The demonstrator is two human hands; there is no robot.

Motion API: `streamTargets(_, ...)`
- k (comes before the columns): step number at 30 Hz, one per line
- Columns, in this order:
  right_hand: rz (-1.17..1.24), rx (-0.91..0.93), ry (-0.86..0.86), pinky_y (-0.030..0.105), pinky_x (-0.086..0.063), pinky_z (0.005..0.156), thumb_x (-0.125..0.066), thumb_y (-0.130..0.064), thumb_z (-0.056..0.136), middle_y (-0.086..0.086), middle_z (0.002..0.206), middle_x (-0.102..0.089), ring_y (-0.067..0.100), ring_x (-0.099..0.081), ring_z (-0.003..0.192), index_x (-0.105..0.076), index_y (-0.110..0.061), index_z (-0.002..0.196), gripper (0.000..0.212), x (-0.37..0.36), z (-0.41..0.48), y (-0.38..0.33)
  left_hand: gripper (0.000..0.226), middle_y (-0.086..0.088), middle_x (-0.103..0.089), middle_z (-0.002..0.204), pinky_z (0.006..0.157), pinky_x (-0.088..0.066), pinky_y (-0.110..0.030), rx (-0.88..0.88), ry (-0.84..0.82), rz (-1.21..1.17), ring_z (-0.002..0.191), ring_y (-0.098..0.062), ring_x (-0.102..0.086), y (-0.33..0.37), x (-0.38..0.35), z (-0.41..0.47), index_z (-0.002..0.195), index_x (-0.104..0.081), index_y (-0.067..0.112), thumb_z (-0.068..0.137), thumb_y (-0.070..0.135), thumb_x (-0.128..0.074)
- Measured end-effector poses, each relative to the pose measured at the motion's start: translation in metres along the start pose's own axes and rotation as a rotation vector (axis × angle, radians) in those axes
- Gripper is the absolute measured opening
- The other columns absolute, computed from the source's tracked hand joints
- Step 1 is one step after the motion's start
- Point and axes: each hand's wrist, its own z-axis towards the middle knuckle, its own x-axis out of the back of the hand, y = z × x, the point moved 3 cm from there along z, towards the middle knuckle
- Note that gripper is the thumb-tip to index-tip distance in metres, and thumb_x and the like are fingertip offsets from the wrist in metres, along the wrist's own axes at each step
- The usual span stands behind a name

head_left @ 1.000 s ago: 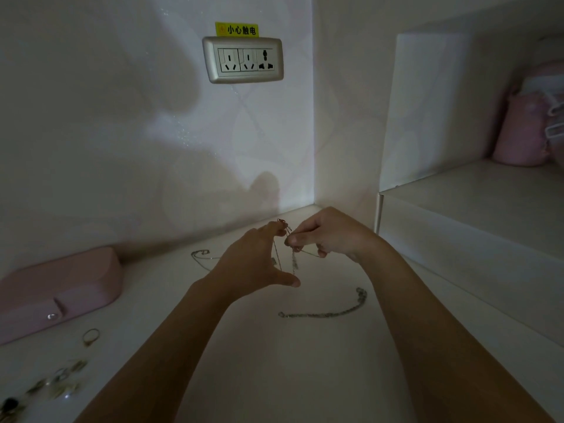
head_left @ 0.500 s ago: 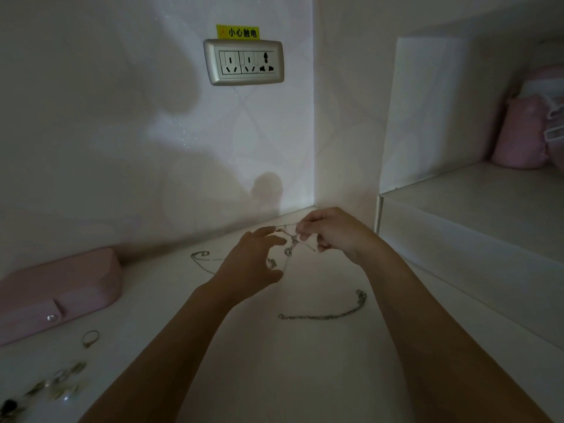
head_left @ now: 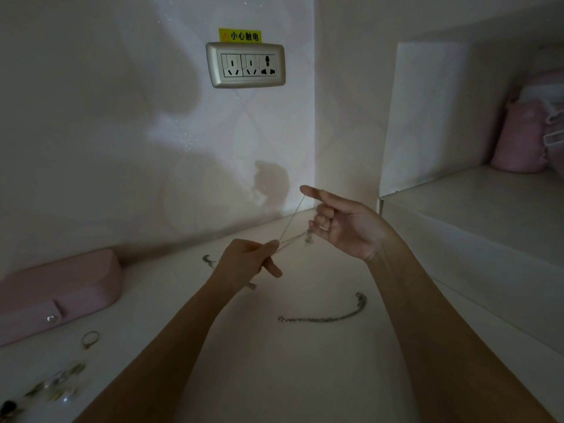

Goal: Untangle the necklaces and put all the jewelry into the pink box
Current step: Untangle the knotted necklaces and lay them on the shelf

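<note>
Broadly, the white counter (head_left: 274,377) carries everything, and the pink box (head_left: 61,285) lies shut at its far left, well apart from the work. Both hands are raised over the middle of the counter. The left hand (head_left: 244,262) sits lower and nearer the box, thumb and forefinger pinching the thin necklace (head_left: 290,218). The right hand (head_left: 348,230) is higher and to the right, its index finger straight with the chain hooked over the tip and the other fingers curled on it.

From the left pinch 2 strands fan up and to the right, 1 to the index tip, 1 to the curled fingers, so the chain's long axis runs diagonally between the hands. A small pendant (head_left: 309,239) hangs just below the curled fingers; any knot probably sits there, nearer the right hand, though it is too fine to tell.

A heavier chain (head_left: 323,318) lies loose below the hands, and a ring (head_left: 90,338) lies near the box.
</note>
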Motion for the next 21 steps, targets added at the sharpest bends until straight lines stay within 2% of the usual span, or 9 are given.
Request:
streamTargets(3,-0.13,0.022,0.014,0.028,-0.052,0.078,-0.048,-0.014,0.097,-0.004,0.06,-0.052,0.008,-0.057,0.058,-0.059,-0.015,0.121,0.026,-0.002,0.0,0.001,0.028,0.011,-0.068,0.056,0.058,-0.038,-0.012,-0.011,-0.072,0.022,0.052,0.004,-0.054,-0.001,0.004,0.002,0.073,-0.076,0.014,0.087,0.035,-0.064)
streamTargets(5,-0.177,0.063,0.008,0.032,-0.05,0.091,-0.05,-0.01,0.094,-0.002,0.072,-0.065,0.013,-0.067,0.076,-0.064,-0.011,0.108,0.019,-0.005,-0.001,-0.001,0.021,0.018,-0.07,0.066,0.062,-0.037,-0.01,-0.035,-0.22,0.155,0.061,0.009,-0.058,-0.002,0.001,0.002,0.073,-0.077,0.018,0.082,0.035,-0.07)
streamTargets(7,-0.095,0.101,0.003,0.032,-0.05,0.096,-0.054,-0.012,0.088,0.0,0.09,-0.072,0.018,-0.068,0.096,-0.065,-0.011,0.105,0.02,-0.004,-0.002,-0.005,0.015,0.021,-0.071,0.087,0.071,-0.036,-0.009,-0.075,-0.355,0.306,0.077,0.018,-0.059,-0.003,-0.002,0.002,0.073,-0.077,0.02,0.079,0.033,-0.074)
streamTargets(10,0.058,0.147,-0.025,0.028,-0.055,0.087,-0.05,-0.018,0.092,-0.001,0.094,-0.07,0.014,-0.068,0.088,-0.058,-0.018,0.124,0.033,-0.003,-0.002,-0.012,0.014,0.016,-0.07,0.103,0.073,-0.035,-0.012,-0.107,-0.452,0.468,0.083,0.018,-0.056,-0.003,-0.004,0.002,0.063,-0.074,0.028,0.074,0.036,-0.077)
streamTargets(13,0.022,0.177,0.039,0.026,-0.056,0.067,-0.043,-0.019,0.1,0.001,0.082,-0.067,0.011,-0.062,0.063,-0.045,-0.029,0.138,0.039,0.002,-0.005,-0.017,0.024,0.005,-0.074,0.09,0.071,-0.038,-0.02,-0.08,-0.466,0.585,0.072,0.004,-0.058,-0.002,0.008,0.001,0.056,-0.072,0.03,0.072,0.048,-0.075)
streamTargets(15,-0.165,0.171,0.132,0.022,-0.047,0.05,-0.04,-0.019,0.103,0.003,0.074,-0.064,0.01,-0.046,0.05,-0.039,-0.036,0.141,0.041,0.006,-0.008,-0.02,0.038,-0.007,-0.068,0.072,0.071,-0.039,-0.023,-0.031,-0.416,0.661,0.065,-0.007,-0.054,0.0,0.019,0.001,0.061,-0.074,0.023,0.079,0.055,-0.065)
streamTargets(17,-0.386,0.139,0.227,0.02,-0.032,0.041,-0.039,-0.02,0.104,0.003,0.066,-0.058,0.009,-0.031,0.045,-0.037,-0.038,0.143,0.043,0.013,-0.009,-0.021,0.054,-0.004,-0.068,0.069,0.07,-0.036,-0.02,0.069,-0.359,0.712,0.064,-0.007,-0.052,0.0,0.031,0.0,0.072,-0.077,0.015,0.094,0.052,-0.044)
streamTargets(19,-0.463,0.107,0.298,0.018,-0.024,0.038,-0.039,-0.021,0.103,0.005,0.062,-0.053,0.008,-0.026,0.042,-0.037,-0.036,0.144,0.043,0.021,-0.009,-0.022,0.064,0.0,-0.073,0.068,0.07,-0.035,-0.015,0.253,-0.377,0.64,0.067,-0.003,-0.059,-0.006,0.04,-0.001,0.084,-0.076,0.007,0.102,0.044,-0.028)
streamTargets(21,-0.445,0.08,0.338,0.017,-0.023,0.036,-0.04,-0.019,0.103,0.006,0.061,-0.049,0.007,-0.024,0.04,-0.038,-0.034,0.143,0.043,0.028,-0.009,-0.023,0.057,0.006,-0.067,0.053,0.063,-0.04,-0.012,0.349,-0.422,0.637,0.057,-0.001,-0.062,-0.012,0.046,0.0,0.084,-0.074,0.004,0.103,0.039,-0.034)
